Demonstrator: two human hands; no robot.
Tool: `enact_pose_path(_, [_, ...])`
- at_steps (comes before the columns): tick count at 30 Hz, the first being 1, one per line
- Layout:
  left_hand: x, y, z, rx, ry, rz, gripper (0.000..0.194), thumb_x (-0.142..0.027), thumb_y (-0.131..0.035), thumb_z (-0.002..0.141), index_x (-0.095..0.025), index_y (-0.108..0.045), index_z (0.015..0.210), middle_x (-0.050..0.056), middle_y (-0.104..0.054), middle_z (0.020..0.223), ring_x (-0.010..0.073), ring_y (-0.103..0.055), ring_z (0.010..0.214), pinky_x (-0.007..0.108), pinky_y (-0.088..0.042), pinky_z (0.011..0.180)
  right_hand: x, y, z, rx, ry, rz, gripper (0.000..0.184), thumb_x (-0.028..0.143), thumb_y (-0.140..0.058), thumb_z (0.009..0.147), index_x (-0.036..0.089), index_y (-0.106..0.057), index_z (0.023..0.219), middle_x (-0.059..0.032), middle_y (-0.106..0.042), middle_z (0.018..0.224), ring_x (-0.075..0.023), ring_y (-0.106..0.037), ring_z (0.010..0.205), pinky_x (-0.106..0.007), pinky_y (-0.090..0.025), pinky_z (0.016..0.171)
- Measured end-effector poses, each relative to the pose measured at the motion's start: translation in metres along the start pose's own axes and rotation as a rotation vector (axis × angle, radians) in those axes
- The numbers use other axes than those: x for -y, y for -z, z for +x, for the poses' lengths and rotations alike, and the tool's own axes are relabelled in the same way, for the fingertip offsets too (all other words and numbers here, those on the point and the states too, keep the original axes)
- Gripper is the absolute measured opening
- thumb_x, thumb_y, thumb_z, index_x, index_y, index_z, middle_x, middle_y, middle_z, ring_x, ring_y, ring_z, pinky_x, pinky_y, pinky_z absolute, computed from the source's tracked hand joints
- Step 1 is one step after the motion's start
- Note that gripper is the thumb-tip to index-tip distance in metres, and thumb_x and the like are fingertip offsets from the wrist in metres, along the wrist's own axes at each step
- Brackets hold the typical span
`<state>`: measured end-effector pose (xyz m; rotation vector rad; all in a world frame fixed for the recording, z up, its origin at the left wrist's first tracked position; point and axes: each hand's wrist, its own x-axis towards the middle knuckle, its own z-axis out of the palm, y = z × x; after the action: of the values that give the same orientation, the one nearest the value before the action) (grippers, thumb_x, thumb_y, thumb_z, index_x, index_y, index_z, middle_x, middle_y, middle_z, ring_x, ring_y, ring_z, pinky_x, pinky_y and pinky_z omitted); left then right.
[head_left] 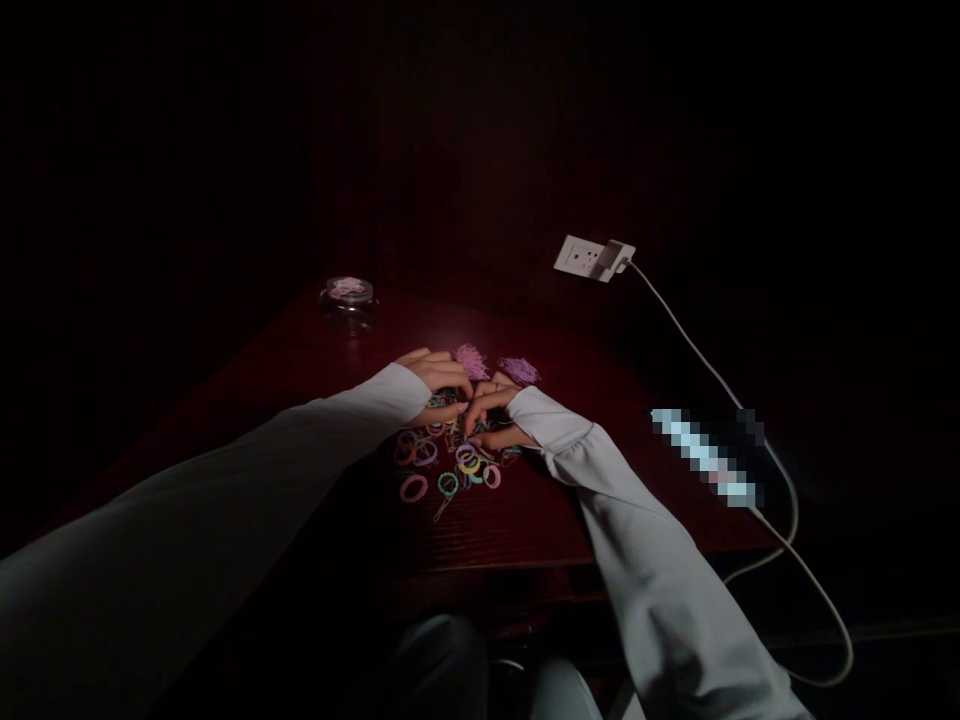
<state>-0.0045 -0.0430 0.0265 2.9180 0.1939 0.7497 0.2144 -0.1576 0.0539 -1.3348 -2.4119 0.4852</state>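
It's dark around my red desk (517, 535). Hair ties (468, 465) spread toward its front edge from under my half-curled left hand (439, 379) and right hand (496, 410), the right nearer. I can't tell if either pinches any.

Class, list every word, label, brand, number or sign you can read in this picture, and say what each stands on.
No text can be read anywhere.
Lidded container: a pinkish pattern shows on its top; too small and blurred to tell whether it includes words.
Wall socket and plug: no lettering can be made out.
Pixelated strip: masked, so unreadable.
Coloured rings: no lettering can be made out.
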Motion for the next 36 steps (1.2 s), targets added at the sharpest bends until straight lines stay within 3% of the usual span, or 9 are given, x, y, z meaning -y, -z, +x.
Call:
enact_pose_path(10, [-0.001,0.002,0.001,0.011,-0.018,0.009,0.023,-0.038,-0.055,0.102,-0.025,-0.073,0.108,0.001,-0.08,0.108,0.0196,-0.062,0.1,0.034,-0.037,0.087,-0.005,-0.002,0.001,0.0,-0.014,-0.039,0.011,0.025,-0.083,0.089,0.025,-0.086,0.1,-0.0017,-0.067,0.089,-0.0202,-0.056,0.095,-0.034,-0.046,0.097])
enact_pose_path(18, [0.0,0.0,0.0,0.016,-0.01,0.015,0.025,-0.036,-0.052,0.103,-0.025,-0.074,0.107,0.001,-0.08,0.107,0.0193,-0.063,0.1,0.034,-0.037,0.088,-0.008,-0.012,0.006,-0.037,-0.027,0.0,0.004,0.022,-0.084,0.086,0.024,-0.082,0.089,-0.0011,-0.064,0.081,-0.0205,-0.054,0.091,-0.034,-0.044,0.091])
enact_pose_path(23, [0.001,0.001,0.0,0.01,-0.02,0.036,0.023,-0.035,-0.053,0.101,-0.024,-0.073,0.105,0.002,-0.08,0.106,0.0197,-0.063,0.101,0.034,-0.038,0.088,-0.001,-0.005,0.005,-0.088,-0.032,0.154,0.013,0.035,-0.082,0.09,0.022,-0.078,0.088,-0.0007,-0.063,0.082,-0.0197,-0.054,0.092,-0.035,-0.042,0.093])
enact_pose_path(26, [0.0,0.002,-0.001,0.017,-0.029,0.039,0.023,-0.036,-0.053,0.101,-0.025,-0.073,0.106,0.002,-0.079,0.107,0.02,-0.063,0.102,0.034,-0.038,0.088,0.001,0.001,0.004,-0.171,-0.065,0.285,0.019,0.04,-0.082,0.089,0.022,-0.075,0.088,0.0008,-0.061,0.082,-0.0179,-0.051,0.086,-0.033,-0.04,0.087])
enact_pose_path(30, [-0.001,0.001,-0.001,0.018,-0.019,0.019,0.027,-0.039,-0.05,0.103,-0.025,-0.073,0.106,0.001,-0.079,0.107,0.0202,-0.062,0.101,0.035,-0.039,0.088,-0.003,0.003,0.005,-0.276,-0.174,0.48,0.033,0.052,-0.084,0.085,0.022,-0.07,0.086,0.0042,-0.054,0.077,-0.0139,-0.044,0.074,-0.03,-0.034,0.074])
enact_pose_path(36, [-0.002,0.0,-0.001,0.006,-0.015,-0.019,0.029,-0.039,-0.05,0.104,-0.026,-0.075,0.104,0.001,-0.08,0.106,0.0203,-0.063,0.1,0.036,-0.039,0.089,-0.015,0.0,0.012,-0.398,-0.258,0.618,0.053,0.068,-0.089,0.072,0.022,-0.064,0.079,0.0053,-0.052,0.071,-0.0117,-0.042,0.067,-0.029,-0.032,0.068])
